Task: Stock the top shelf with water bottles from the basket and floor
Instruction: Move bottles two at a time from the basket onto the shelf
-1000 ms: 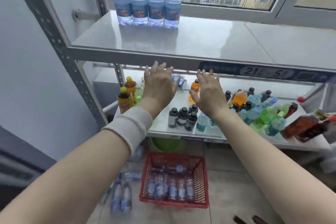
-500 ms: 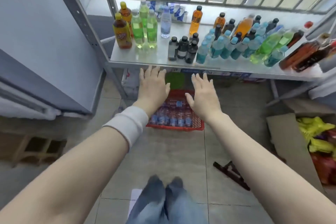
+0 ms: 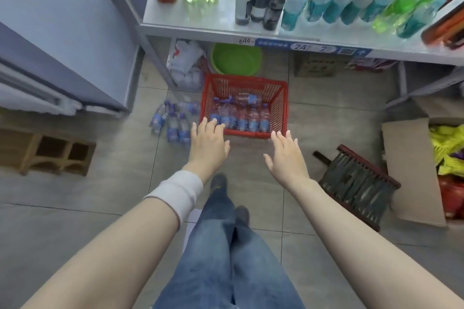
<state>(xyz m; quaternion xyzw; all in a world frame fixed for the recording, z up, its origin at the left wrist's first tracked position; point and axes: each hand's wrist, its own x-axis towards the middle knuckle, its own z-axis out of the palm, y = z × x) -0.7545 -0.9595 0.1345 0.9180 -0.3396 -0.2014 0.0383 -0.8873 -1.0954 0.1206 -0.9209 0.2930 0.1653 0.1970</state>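
Observation:
A red plastic basket point(image 3: 283, 105) stands on the tiled floor below the shelf, with several water bottles point(image 3: 242, 120) lying in it. More water bottles point(image 3: 173, 120) lie loose on the floor just left of the basket. My left hand point(image 3: 208, 143) hovers with fingers spread over the basket's near left corner. My right hand point(image 3: 285, 155) is spread open too, just in front of the basket's near right corner. Both hands hold nothing. The top shelf is out of view.
A metal shelf point(image 3: 200, 30) above the basket carries many coloured drink bottles. Under it sit a green basin point(image 3: 236, 59) and a cardboard box point(image 3: 316, 68). A wooden stool point(image 3: 54, 154) stands left, a dark slatted stool point(image 3: 356, 183) and an open carton point(image 3: 411, 175) right. My legs are below.
The view has tilted down from the top shelf to the floor. Both open hands have come down from shelf height to just above the near edge of the basket.

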